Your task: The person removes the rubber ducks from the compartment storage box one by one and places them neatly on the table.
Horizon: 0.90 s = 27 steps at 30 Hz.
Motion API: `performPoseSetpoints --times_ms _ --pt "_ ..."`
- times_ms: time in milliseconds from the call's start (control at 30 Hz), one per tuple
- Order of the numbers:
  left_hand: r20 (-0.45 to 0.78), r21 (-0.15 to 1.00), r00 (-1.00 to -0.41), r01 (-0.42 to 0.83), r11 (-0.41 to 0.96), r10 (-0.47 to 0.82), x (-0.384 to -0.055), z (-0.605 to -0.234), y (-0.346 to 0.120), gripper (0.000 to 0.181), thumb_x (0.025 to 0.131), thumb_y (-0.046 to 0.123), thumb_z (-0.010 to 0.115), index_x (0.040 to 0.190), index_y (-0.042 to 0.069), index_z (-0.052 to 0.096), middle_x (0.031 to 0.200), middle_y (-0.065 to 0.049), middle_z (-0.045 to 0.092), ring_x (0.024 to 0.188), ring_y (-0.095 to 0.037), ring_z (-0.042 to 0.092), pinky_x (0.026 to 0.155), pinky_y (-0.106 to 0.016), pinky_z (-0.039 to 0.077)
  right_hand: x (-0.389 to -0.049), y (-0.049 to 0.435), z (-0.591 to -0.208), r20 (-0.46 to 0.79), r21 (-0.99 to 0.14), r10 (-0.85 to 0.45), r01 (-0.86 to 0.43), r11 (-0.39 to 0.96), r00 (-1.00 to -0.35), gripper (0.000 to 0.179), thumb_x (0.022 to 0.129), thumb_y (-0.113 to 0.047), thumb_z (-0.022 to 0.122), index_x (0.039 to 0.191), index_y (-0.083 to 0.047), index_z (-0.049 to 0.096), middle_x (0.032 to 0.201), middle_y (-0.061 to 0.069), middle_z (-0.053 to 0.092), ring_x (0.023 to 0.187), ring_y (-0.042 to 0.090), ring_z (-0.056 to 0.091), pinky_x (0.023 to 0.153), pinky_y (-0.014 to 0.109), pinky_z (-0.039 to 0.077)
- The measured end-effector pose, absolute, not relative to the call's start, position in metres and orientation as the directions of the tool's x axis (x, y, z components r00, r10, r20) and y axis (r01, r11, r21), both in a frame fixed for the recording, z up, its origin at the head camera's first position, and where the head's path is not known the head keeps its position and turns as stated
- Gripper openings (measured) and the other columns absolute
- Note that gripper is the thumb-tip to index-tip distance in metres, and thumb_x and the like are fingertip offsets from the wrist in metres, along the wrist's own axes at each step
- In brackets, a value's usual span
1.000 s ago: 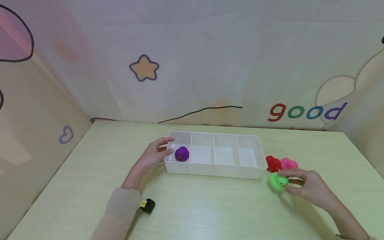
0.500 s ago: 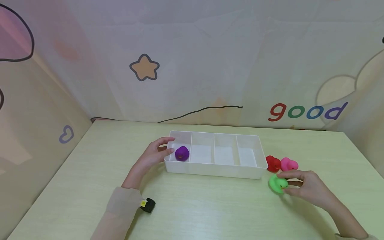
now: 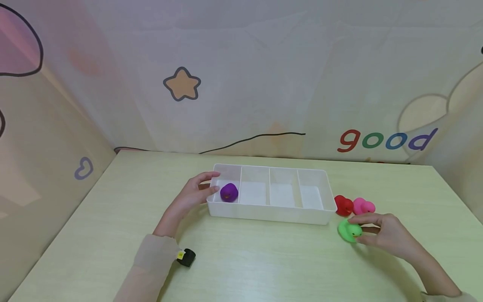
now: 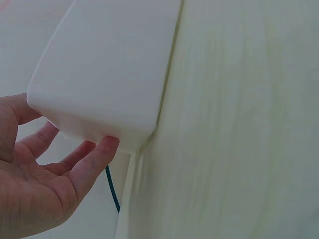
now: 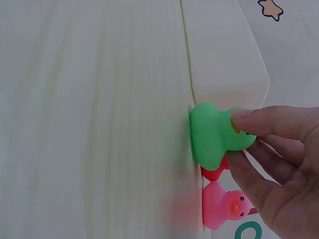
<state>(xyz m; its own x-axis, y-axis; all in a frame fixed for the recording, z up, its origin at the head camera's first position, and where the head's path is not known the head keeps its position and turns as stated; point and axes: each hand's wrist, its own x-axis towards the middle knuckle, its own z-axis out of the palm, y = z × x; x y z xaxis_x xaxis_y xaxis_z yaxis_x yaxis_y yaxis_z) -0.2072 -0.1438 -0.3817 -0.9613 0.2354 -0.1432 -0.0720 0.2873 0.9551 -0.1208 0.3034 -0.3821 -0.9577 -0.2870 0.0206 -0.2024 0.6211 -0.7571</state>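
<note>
Pinching the green duck (image 3: 348, 230) at its head in the head view, your right hand (image 3: 385, 233) is at the right of the table (image 3: 264, 260), thumb and fingers only as far apart as that head. The duck is upright, just right of the near right corner of the white tray (image 3: 268, 213). Just beyond it are the red duck (image 3: 343, 206) and the pink duck (image 3: 362, 205), the red one's left edge partly hidden by the tray. Your left hand (image 3: 196, 192) holds the tray's left end, thumb and forefinger over the rim with a gap between them. The purple toy (image 3: 229, 192) lies in the leftmost compartment, its shape hard to make out. Your left sleeve (image 3: 147, 268), cut off at the near edge, has a small black block (image 3: 186, 257) at its right.

In the left wrist view, your fingers bend round the tray's end; the tips over the rim are hidden.

In the right wrist view, your thumb covers part of the green duck's face, and you cannot tell whether its base touches the table. The red duck is mostly hidden behind it.
</note>
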Motion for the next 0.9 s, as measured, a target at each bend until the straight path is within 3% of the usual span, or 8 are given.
performPoseSetpoints --times_ms 533,667,900 --pt "-0.141 0.953 -0.962 -0.067 0.296 0.235 -0.209 -0.383 -0.144 0.044 0.090 0.013 0.057 0.132 0.013 0.045 0.142 -0.014 0.033 0.124 -0.034 0.041 0.087 -0.043 0.048 -0.123 0.305 -0.381 -0.017 -0.736 -0.285 -0.181 0.652 -0.958 0.041 0.066 -0.009 0.079 0.101 0.006 0.065 0.103 0.018 0.063 0.087 -0.003 0.058 0.072 0.025 0.053" --pt "-0.147 0.955 -0.962 -0.077 0.288 0.231 -0.208 -0.383 -0.143 0.044 0.089 0.012 0.057 0.132 0.014 0.046 0.141 -0.013 0.034 0.124 -0.033 0.041 0.087 -0.043 0.048 -0.123 0.304 -0.376 -0.004 -0.701 -0.279 -0.196 0.686 -0.960 0.045 0.066 -0.011 0.080 0.106 0.003 0.064 0.107 0.017 0.063 0.093 0.009 0.061 0.074 0.027 0.053" --pt "-0.145 0.954 -0.963 -0.075 0.289 0.227 -0.208 -0.383 -0.143 0.044 0.089 0.013 0.058 0.131 0.015 0.046 0.142 -0.013 0.033 0.124 -0.033 0.042 0.087 -0.043 0.048 -0.125 0.297 -0.363 0.085 -0.675 -0.297 -0.274 0.685 -0.951 0.046 0.067 -0.010 0.079 0.109 0.001 0.064 0.108 0.018 0.062 0.092 -0.008 0.055 0.074 0.020 0.052"
